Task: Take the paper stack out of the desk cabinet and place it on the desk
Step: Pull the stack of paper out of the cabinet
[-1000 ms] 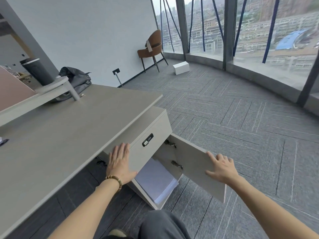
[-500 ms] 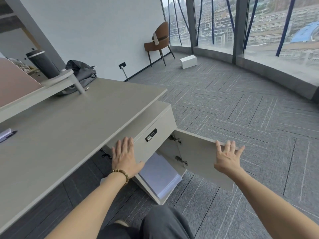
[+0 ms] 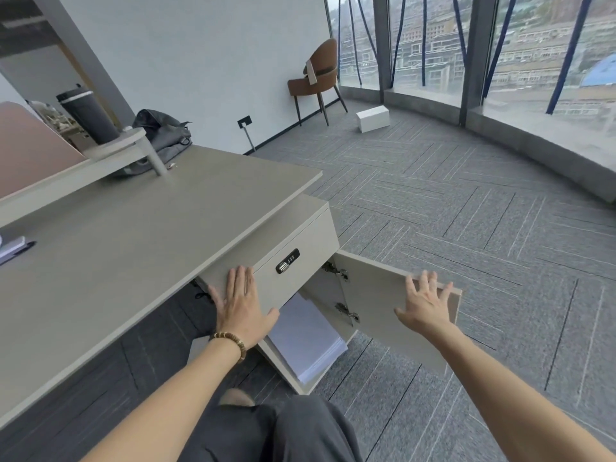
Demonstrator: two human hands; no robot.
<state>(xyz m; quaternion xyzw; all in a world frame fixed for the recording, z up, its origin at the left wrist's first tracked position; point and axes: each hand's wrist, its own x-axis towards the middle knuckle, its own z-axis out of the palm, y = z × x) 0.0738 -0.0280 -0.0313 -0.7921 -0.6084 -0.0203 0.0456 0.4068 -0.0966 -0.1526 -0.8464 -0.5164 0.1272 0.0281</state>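
A white paper stack (image 3: 308, 338) lies on the floor of the open desk cabinet (image 3: 276, 360), below a drawer front with a black combination lock (image 3: 287, 260). The cabinet door (image 3: 383, 301) stands swung out to the right. My left hand (image 3: 241, 303) rests flat on the drawer front, fingers spread, holding nothing. My right hand (image 3: 425, 301) is spread open against the door's outer edge, without a grip on it. The grey desk (image 3: 133, 235) top stretches to the left.
A raised shelf (image 3: 113, 148) on the desk carries a dark tumbler (image 3: 87, 113), with a grey bag (image 3: 161, 131) behind. A pen and notepad (image 3: 15, 250) lie at the desk's left. A brown chair (image 3: 318, 76) and white box (image 3: 372, 118) stand on the carpet by the windows.
My right hand has let go of the door edge and spread its fingers. The door has swung slightly wider. The view has shifted a little; my left hand stays on the drawer front.
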